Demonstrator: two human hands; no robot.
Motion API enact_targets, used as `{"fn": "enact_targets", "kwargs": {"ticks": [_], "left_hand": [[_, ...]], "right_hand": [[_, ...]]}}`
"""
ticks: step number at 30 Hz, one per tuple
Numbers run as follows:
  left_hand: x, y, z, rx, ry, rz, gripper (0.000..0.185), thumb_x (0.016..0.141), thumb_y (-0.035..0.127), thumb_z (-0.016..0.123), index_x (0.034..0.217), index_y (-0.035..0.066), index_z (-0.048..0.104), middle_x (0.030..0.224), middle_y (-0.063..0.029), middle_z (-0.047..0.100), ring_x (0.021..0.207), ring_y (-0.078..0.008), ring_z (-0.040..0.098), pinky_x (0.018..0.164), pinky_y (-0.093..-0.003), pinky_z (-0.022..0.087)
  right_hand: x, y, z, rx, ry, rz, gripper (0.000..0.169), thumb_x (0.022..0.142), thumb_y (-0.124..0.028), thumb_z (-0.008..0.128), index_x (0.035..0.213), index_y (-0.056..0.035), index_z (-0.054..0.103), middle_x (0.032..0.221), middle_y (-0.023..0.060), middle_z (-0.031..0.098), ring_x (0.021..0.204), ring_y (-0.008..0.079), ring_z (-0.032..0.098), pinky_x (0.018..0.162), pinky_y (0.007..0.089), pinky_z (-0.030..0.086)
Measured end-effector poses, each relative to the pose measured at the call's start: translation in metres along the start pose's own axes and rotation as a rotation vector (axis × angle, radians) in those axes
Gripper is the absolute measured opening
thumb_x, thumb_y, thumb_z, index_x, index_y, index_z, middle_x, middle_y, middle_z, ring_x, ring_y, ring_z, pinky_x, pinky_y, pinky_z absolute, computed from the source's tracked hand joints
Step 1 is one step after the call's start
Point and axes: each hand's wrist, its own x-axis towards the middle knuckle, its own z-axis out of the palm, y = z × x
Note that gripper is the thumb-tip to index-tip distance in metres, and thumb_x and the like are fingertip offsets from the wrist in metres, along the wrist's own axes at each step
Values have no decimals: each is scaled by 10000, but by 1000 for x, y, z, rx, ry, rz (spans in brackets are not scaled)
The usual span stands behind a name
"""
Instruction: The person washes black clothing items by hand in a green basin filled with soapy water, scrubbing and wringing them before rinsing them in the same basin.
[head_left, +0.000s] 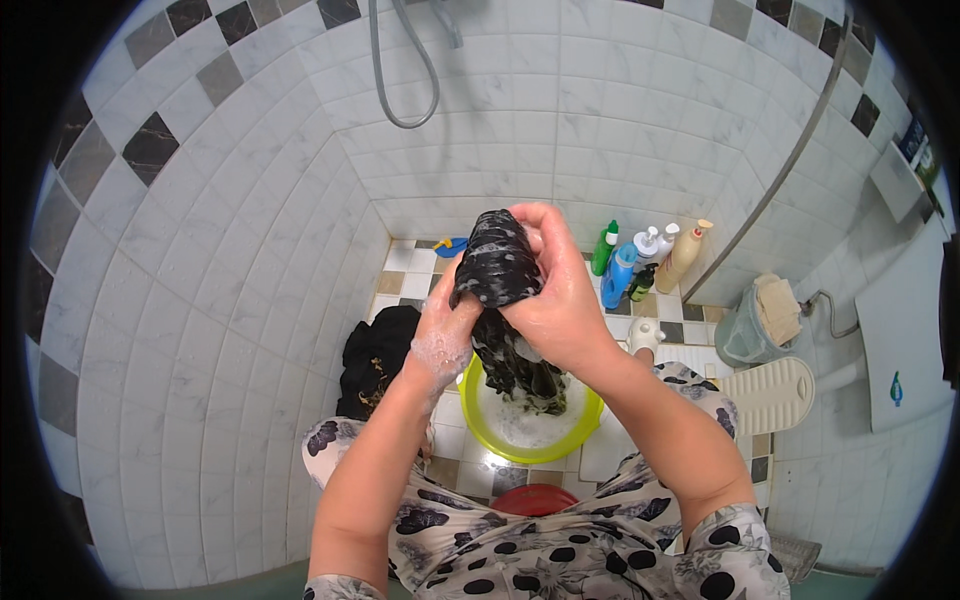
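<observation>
A wet black garment (498, 259), streaked with suds, is stretched between my two hands above a lime-green plastic basin (469, 401). My left hand (444, 319), foamy at the wrist, grips its left edge. On the other side my right hand (559, 289) holds it with fingers curled behind the cloth. The garment's lower part hangs down into the white soapy water (517, 427) in the basin. Some fingers of both hands are hidden behind the fabric.
More black clothing (379, 349) lies on the tiled floor at left. Several bottles, including a blue one (618, 276), stand by the back wall. At right are a waste bin (739, 334) and a ridged beige board (772, 394). A red object (534, 499) shows between my legs.
</observation>
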Motion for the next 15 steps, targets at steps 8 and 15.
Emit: {"fn": "enact_targets", "kwargs": {"ticks": [8,15], "left_hand": [[-40,-131,-9,181,-64,52,847,659,238,780,1337,59,305,1272,-101,428,1194,-205,425,1004,-348,339],[-42,-154,-35,20,-23,-514,176,821,123,655,966,49,588,837,-27,588,771,-129,564,737,-282,460]], "right_hand": [[-25,67,26,214,230,432,566,690,134,545,1191,-51,358,978,83,553,886,173,561,764,292,477],[-58,100,-18,-94,-76,449,654,715,-23,705,1275,-78,371,1096,113,518,977,209,526,840,340,444]]}}
